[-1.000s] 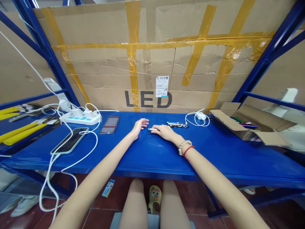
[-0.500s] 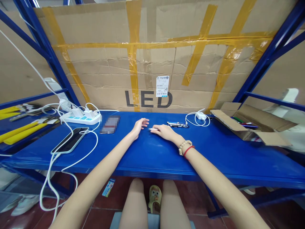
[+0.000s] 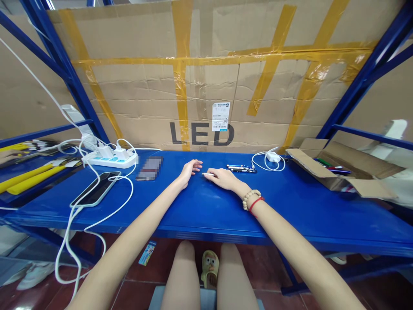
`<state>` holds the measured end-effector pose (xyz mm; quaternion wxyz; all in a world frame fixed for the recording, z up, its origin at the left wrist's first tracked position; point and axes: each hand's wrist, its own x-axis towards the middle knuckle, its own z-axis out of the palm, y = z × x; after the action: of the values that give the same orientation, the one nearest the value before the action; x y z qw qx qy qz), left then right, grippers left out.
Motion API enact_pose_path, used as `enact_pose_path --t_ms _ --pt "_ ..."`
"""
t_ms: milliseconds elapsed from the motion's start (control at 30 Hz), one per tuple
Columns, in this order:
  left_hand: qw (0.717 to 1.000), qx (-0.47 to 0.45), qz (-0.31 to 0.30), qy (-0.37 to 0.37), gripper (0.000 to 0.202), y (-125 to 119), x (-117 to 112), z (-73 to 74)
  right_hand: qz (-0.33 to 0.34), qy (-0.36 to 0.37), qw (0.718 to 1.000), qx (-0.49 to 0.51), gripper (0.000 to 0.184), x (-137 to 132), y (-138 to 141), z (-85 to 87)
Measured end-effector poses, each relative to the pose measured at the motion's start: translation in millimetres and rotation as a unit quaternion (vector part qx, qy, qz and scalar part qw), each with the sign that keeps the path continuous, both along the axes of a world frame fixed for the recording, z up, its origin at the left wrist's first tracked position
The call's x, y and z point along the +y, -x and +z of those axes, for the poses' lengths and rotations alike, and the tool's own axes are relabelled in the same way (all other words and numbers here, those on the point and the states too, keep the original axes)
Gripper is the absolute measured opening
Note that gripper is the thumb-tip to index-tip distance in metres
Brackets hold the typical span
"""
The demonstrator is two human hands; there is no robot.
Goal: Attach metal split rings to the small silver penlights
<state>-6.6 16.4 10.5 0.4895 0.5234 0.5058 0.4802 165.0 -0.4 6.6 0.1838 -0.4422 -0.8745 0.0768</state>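
Observation:
On the blue table (image 3: 200, 211), my right hand (image 3: 222, 178) is closed around a slim white pen (image 3: 209, 174), whose narrow end points left toward my other hand. Most of its barrel is hidden under my fingers. To the left, my left hand (image 3: 190, 171) rests on its side with loosely curved fingers and holds nothing. A small gap separates it from the pen's tip. Just beyond my right hand lie several pens (image 3: 239, 168), blue and dark with shiny metal parts.
An open cardboard box (image 3: 335, 183) with pens inside stands right, near a white charger (image 3: 272, 156). To the left are a power strip (image 3: 109, 160), a phone (image 3: 95, 189) under white cables and a blurred-out phone (image 3: 150, 168). A large carton (image 3: 145, 99) walls the back.
Both hands stay nearly in place. The exposed end of the white pen looks thinner and more pointed now. At the far left edge, a skin-toned shape shows near the yellow items.

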Motion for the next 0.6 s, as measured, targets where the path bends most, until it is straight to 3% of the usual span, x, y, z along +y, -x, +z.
enact_pose_path --t_ms 600 --pt "1.000 0.004 0.000 0.002 0.038 -0.5 -1.7 2.0 0.003 -0.012 1.000 -0.008 0.038 5.0 -0.8 -4.2"
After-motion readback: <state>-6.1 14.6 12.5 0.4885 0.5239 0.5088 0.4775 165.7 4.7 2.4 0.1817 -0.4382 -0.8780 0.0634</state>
